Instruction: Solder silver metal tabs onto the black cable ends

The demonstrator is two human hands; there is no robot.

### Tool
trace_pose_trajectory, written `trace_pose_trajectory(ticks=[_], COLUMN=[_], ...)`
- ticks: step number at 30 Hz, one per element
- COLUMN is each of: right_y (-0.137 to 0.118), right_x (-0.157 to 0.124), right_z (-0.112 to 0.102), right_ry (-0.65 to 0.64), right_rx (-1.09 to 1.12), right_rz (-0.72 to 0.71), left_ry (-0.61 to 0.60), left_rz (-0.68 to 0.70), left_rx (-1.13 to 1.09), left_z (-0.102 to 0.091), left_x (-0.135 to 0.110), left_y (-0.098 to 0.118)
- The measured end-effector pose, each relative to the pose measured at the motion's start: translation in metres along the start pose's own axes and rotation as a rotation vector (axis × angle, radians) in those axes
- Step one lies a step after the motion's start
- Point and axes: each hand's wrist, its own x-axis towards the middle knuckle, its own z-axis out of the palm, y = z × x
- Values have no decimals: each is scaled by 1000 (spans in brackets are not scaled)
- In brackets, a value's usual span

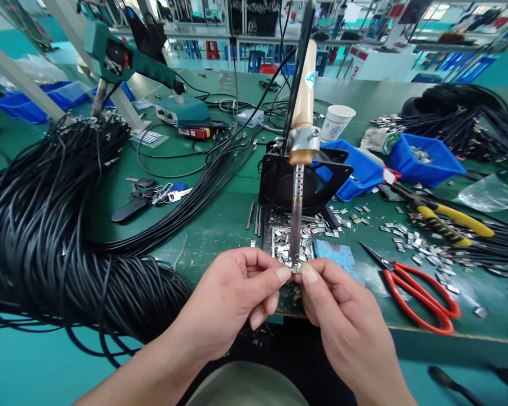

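Both hands meet under the tip of a soldering iron [297,220], which is clamped upright with its wooden handle on top. The thumb and forefinger of my left hand [241,287] are pinched together just left of the tip; what lies between them is mostly hidden. My right hand [342,316] pinches a small metal connector [297,269] at the tip, its far side covered by the fingers. Right behind the fingertips, many loose silvery connectors [281,239] lie in a shallow tray. A blue sponge [334,256] sits beside it, and a black fan [279,183] stands behind.
Red-handled scissors [419,293] and yellow-handled pliers [452,220] lie to the right, among scattered connectors. Blue bins [425,160] and a paper cup [337,123] stand farther back. A thick bundle of black cables [88,270] fills the left, near a bunch of keys [165,194].
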Motion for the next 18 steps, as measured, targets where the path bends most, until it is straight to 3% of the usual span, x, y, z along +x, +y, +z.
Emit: trace_pose_trajectory(ticks=[10, 18], right_y=[5, 1], right_x=[0, -5], right_z=[1, -1], right_ry=[6, -30], right_rx=[18, -92], right_rz=[-1, -144], left_ry=[-26, -29], left_rz=[-1, 23], left_rx=[3, -31], left_z=[1, -4], left_x=[0, -11], left_y=[-1, -8])
